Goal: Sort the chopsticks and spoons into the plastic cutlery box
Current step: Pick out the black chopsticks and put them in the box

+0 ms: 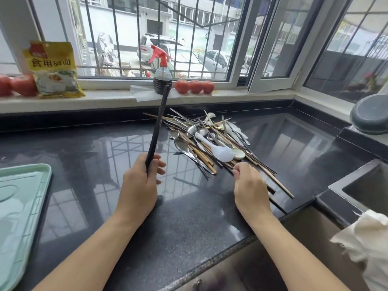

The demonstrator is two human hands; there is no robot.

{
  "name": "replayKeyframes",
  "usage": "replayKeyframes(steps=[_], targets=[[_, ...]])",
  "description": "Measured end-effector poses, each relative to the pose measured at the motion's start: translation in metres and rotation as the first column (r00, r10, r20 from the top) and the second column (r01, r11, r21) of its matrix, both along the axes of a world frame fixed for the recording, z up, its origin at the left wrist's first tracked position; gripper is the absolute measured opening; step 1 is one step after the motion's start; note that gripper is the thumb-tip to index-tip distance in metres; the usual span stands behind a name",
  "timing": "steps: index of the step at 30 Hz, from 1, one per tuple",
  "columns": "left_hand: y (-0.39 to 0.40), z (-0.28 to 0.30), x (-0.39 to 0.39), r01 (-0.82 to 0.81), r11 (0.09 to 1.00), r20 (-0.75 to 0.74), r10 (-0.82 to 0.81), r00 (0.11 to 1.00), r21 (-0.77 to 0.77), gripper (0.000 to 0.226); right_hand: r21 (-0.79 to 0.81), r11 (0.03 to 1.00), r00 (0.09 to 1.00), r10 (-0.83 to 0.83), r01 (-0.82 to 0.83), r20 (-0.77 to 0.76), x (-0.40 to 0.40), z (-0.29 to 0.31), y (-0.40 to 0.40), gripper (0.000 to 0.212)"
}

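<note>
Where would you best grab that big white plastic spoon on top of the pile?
Probably by the white plastic spoon's handle, coming from above. The handle slants up across the cutlery pile with nothing over it, while the wide bowl is harder to pinch.

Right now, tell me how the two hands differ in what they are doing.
The left hand is raised and grips black chopsticks that point up toward the window; the right hand is low at the near edge of the cutlery pile, fingers curled onto chopsticks lying there. Whether the right has a grip, I cannot tell. Both are bare and over the dark counter.
</note>
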State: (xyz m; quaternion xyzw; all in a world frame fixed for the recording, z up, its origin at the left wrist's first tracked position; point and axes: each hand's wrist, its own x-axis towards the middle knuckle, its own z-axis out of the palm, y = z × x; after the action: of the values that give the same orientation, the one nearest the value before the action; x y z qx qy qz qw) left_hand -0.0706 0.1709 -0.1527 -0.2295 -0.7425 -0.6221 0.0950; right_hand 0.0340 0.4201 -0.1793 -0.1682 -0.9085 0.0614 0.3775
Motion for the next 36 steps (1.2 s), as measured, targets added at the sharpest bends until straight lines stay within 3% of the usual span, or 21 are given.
replayKeyframes(steps=[2, 4, 8, 11, 13, 15, 17, 20, 22, 26, 30, 33, 36], targets=[[-0.005, 0.004, -0.001, -0.112, 0.987, -0.261, 0.079, 0.962, -0.114, 0.02, 0.031, 0.979, 0.977, 0.204, -0.202, -0.055, 0.001, 0.0, -0.004, 0.009], [-0.008, 0.003, -0.005, -0.13, 0.96, -0.42, 0.015, 0.908, -0.246, 0.023, 0.091, 0.937, 0.934, 0.345, -0.338, -0.087, 0.001, 0.0, -0.01, 0.011], [-0.004, -0.005, -0.005, 0.01, 0.834, -0.412, -0.283, 0.866, -0.552, 0.015, 0.154, 0.908, 0.897, 0.412, -0.39, -0.16, 0.001, 0.004, -0.013, 0.012], [0.001, -0.01, -0.004, 0.052, 0.797, -0.389, -0.35, 0.852, -0.602, 0.018, 0.115, 0.934, 0.897, 0.356, -0.338, -0.261, 0.002, 0.008, -0.016, 0.026], [0.005, -0.01, -0.004, 0.048, 0.855, -0.334, -0.253, 0.908, -0.517, 0.014, -0.1, 0.98, 0.936, 0.134, -0.175, -0.325, 0.0, 0.012, -0.01, 0.031], [0.007, -0.008, -0.006, 0.085, 0.956, -0.093, -0.115, 0.989, -0.281, 0.013, -0.249, 0.967, 0.959, -0.125, 0.059, -0.256, -0.004, 0.01, -0.002, 0.021], [0.004, -0.001, -0.007, 0.115, 0.993, 0.146, -0.118, 0.982, 0.03, 0.016, -0.071, 0.969, 0.966, -0.243, 0.237, -0.091, -0.009, 0.003, 0.0, 0.01], [0.0, 0.005, -0.008, 0.115, 0.933, 0.295, -0.223, 0.929, 0.341, 0.014, 0.063, 0.944, 0.937, -0.329, 0.324, 0.114, -0.011, -0.002, -0.001, 0.006], [0.001, 0.004, -0.008, 0.123, 0.922, 0.35, -0.26, 0.9, 0.367, 0.013, 0.049, 0.93, 0.908, -0.367, 0.365, 0.204, -0.01, 0.001, -0.004, 0.009], [0.004, 0.002, -0.005, 0.22, 0.949, 0.418, -0.299, 0.858, 0.227, 0.01, 0.089, 0.934, 0.892, -0.357, 0.346, 0.277, -0.011, 0.004, -0.007, 0.011], [0.004, 0.001, -0.003, 0.264, 0.956, 0.381, -0.294, 0.876, 0.13, 0.009, 0.084, 0.938, 0.875, -0.344, 0.336, 0.342, -0.006, 0.011, -0.012, 0.02], [0.002, 0.002, -0.003, 0.249, 0.953, 0.386, -0.299, 0.873, 0.174, 0.009, 0.086, 0.948, 0.843, -0.312, 0.306, 0.438, 0.006, 0.017, -0.023, 0.021], [0.002, 0.005, -0.003, 0.196, 0.932, 0.48, -0.328, 0.814, 0.304, 0.01, 0.075, 0.956, 0.83, -0.284, 0.284, 0.48, 0.029, 0.02, -0.036, 0.014]])
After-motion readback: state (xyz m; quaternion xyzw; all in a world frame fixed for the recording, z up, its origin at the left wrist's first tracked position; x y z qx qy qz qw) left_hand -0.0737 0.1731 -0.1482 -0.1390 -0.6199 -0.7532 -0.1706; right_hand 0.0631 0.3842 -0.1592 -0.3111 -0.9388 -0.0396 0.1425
